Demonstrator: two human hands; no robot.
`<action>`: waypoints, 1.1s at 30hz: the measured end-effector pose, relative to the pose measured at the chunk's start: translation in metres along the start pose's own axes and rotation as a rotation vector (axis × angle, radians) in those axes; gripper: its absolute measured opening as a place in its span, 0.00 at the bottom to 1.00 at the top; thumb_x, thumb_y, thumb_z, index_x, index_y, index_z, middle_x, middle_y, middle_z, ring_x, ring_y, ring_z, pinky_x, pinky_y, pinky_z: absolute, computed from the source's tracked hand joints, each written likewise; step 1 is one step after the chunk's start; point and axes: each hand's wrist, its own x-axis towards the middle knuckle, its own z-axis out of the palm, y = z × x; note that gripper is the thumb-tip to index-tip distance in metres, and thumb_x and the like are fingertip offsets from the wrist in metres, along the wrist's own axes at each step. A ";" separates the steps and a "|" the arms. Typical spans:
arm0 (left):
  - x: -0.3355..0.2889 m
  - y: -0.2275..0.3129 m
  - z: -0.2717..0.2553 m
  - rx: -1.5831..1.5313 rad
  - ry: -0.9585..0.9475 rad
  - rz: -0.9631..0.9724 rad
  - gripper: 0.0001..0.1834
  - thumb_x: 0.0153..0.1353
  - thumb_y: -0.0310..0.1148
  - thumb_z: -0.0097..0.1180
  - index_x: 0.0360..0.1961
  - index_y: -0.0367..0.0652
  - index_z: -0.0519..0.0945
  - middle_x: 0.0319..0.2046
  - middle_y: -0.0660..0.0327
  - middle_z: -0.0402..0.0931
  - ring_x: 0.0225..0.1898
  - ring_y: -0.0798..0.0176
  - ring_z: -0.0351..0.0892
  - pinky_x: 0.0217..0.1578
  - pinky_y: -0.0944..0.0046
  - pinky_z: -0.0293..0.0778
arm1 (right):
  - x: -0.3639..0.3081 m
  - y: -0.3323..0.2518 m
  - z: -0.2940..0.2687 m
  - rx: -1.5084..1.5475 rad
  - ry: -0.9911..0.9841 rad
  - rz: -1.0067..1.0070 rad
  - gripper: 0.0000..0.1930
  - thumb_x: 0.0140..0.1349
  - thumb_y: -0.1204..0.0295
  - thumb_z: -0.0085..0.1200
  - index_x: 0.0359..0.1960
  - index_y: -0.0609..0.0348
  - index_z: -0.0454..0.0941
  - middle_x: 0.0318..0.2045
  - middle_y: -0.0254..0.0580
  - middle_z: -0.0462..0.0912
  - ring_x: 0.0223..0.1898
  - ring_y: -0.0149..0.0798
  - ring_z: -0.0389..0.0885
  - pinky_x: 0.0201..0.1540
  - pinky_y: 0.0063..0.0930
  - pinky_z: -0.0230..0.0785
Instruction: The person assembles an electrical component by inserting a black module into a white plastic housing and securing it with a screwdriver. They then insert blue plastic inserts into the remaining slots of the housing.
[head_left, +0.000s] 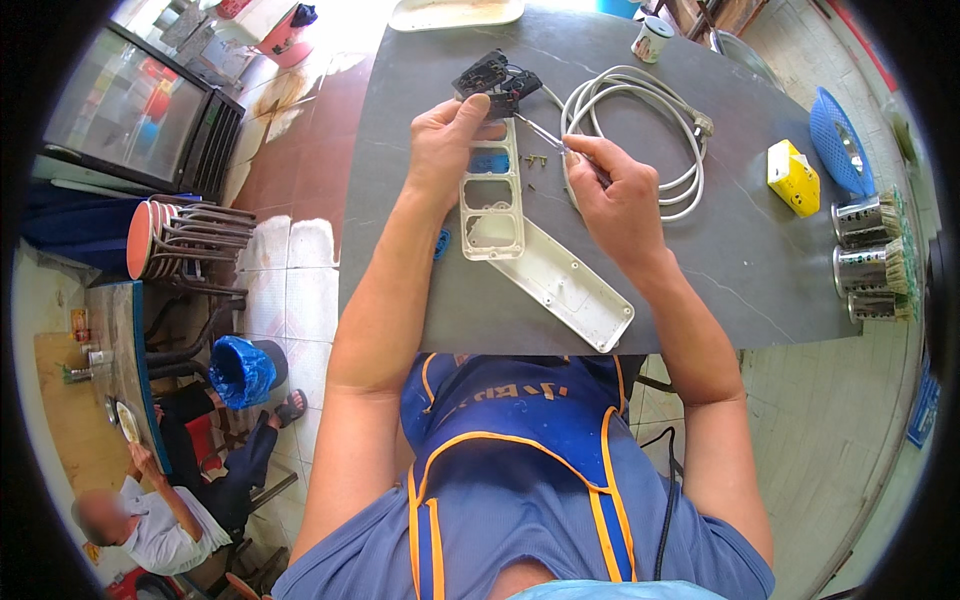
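My left hand is closed around a black plastic socket insert, thumb pressed along its near edge. Right below it is the white frame of a power strip, with large square openings; whether the fingers also grip it, I cannot tell. A screwdriver sits in my closed right hand, its tip pointing at the insert's near end. The white shallow back shell lies slanted, partly under the frame. Several small brass-coloured pieces rest between the frame and my right hand.
A coiled white cable with a plug lies beyond my right hand. On the right are a yellow box, a blue basket and perforated metal holders. A can and white tray stand far off. A seated person is lower left.
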 end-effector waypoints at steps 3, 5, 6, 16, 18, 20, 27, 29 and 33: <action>0.001 0.000 0.000 0.012 0.003 -0.003 0.17 0.69 0.40 0.62 0.45 0.34 0.83 0.39 0.57 0.85 0.39 0.65 0.86 0.35 0.66 0.83 | 0.000 0.005 0.003 0.037 -0.006 0.008 0.11 0.67 0.75 0.55 0.47 0.68 0.83 0.21 0.28 0.76 0.24 0.18 0.68 0.25 0.19 0.61; 0.000 0.000 0.001 0.001 0.004 -0.001 0.17 0.69 0.40 0.62 0.45 0.34 0.83 0.39 0.57 0.85 0.39 0.65 0.86 0.35 0.67 0.83 | 0.000 0.006 0.006 0.042 -0.007 0.021 0.11 0.67 0.75 0.55 0.47 0.68 0.83 0.21 0.28 0.76 0.24 0.18 0.68 0.25 0.19 0.61; 0.000 0.001 0.001 -0.001 0.002 -0.001 0.17 0.69 0.40 0.62 0.45 0.34 0.84 0.39 0.57 0.85 0.39 0.65 0.86 0.35 0.67 0.83 | 0.000 0.006 0.007 0.045 -0.008 0.028 0.11 0.67 0.75 0.55 0.47 0.68 0.83 0.21 0.28 0.76 0.24 0.18 0.68 0.24 0.19 0.61; -0.002 0.002 0.003 -0.017 -0.006 0.003 0.17 0.68 0.40 0.62 0.44 0.34 0.84 0.39 0.58 0.85 0.38 0.66 0.86 0.35 0.67 0.83 | 0.001 0.005 0.008 0.006 -0.010 0.040 0.11 0.67 0.74 0.55 0.46 0.66 0.84 0.21 0.35 0.78 0.22 0.24 0.72 0.24 0.24 0.64; -0.002 0.001 0.003 -0.015 -0.006 0.002 0.17 0.68 0.40 0.62 0.44 0.34 0.84 0.39 0.58 0.85 0.38 0.66 0.86 0.35 0.67 0.83 | 0.002 0.003 0.006 -0.008 -0.033 0.071 0.11 0.64 0.73 0.56 0.44 0.64 0.84 0.24 0.49 0.85 0.22 0.34 0.83 0.26 0.30 0.72; -0.001 0.001 0.003 -0.009 -0.004 0.005 0.17 0.68 0.40 0.62 0.44 0.34 0.84 0.39 0.58 0.85 0.38 0.67 0.85 0.35 0.67 0.83 | 0.001 0.005 0.008 -0.006 -0.024 0.070 0.11 0.64 0.73 0.56 0.44 0.64 0.84 0.24 0.50 0.85 0.22 0.35 0.84 0.27 0.31 0.73; 0.001 -0.002 0.003 -0.014 -0.022 0.047 0.16 0.68 0.39 0.62 0.44 0.33 0.83 0.39 0.57 0.85 0.37 0.66 0.85 0.33 0.67 0.84 | 0.000 0.002 0.008 -0.035 -0.015 0.068 0.11 0.64 0.72 0.56 0.45 0.64 0.84 0.25 0.51 0.85 0.23 0.38 0.85 0.27 0.31 0.74; 0.002 -0.003 0.002 -0.007 -0.026 0.057 0.16 0.68 0.39 0.62 0.44 0.33 0.83 0.39 0.57 0.85 0.37 0.66 0.85 0.33 0.67 0.84 | 0.000 0.002 0.007 -0.037 -0.021 0.075 0.11 0.64 0.73 0.56 0.45 0.64 0.84 0.25 0.51 0.85 0.24 0.38 0.86 0.28 0.32 0.74; 0.001 -0.004 0.003 -0.011 -0.027 0.064 0.17 0.68 0.39 0.62 0.44 0.32 0.83 0.39 0.56 0.85 0.37 0.65 0.85 0.33 0.66 0.84 | 0.000 0.008 0.010 0.015 0.008 0.037 0.10 0.66 0.75 0.54 0.46 0.66 0.83 0.18 0.30 0.74 0.21 0.19 0.66 0.22 0.22 0.59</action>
